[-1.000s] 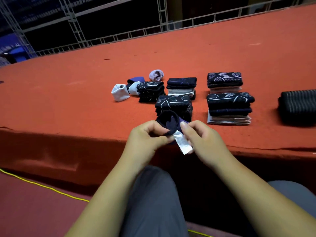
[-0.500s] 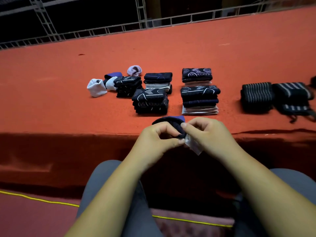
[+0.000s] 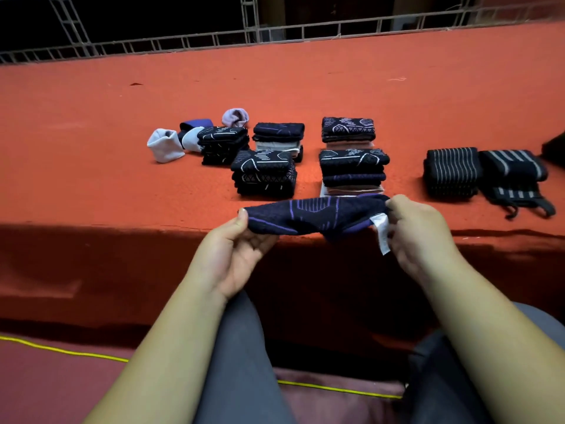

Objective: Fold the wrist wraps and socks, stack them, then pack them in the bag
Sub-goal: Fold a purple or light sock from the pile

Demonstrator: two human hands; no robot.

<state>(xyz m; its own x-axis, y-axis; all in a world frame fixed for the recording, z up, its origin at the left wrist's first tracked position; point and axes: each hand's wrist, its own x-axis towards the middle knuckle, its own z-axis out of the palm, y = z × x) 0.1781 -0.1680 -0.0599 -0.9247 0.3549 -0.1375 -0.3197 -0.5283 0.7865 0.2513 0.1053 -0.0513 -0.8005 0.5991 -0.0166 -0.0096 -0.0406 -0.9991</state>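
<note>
A dark navy sock with purple lines (image 3: 308, 217) is stretched flat between my hands over the front edge of the orange table (image 3: 91, 185). My left hand (image 3: 237, 249) pinches its left end. My right hand (image 3: 419, 231) pinches its right end, where a white label hangs down. Behind it stand several stacks of folded dark socks (image 3: 264, 172), (image 3: 353, 169), (image 3: 223, 143), (image 3: 278, 136), (image 3: 348, 129). Loose rolled socks lie at the left: white (image 3: 163, 145), blue (image 3: 195, 123), lilac (image 3: 234, 117). Striped black wrist wraps (image 3: 451, 171), (image 3: 513, 175) lie at the right.
A dark object (image 3: 555, 148) pokes in at the right edge of the table. A metal railing (image 3: 275, 35) runs along the table's far side. A yellow cord (image 3: 61, 350) crosses the floor below. My knees are under the table edge.
The sock was bunched between both hands; now my hands have drawn apart and pulled it out flat. The view has shifted, showing the wrist wraps at the right.
</note>
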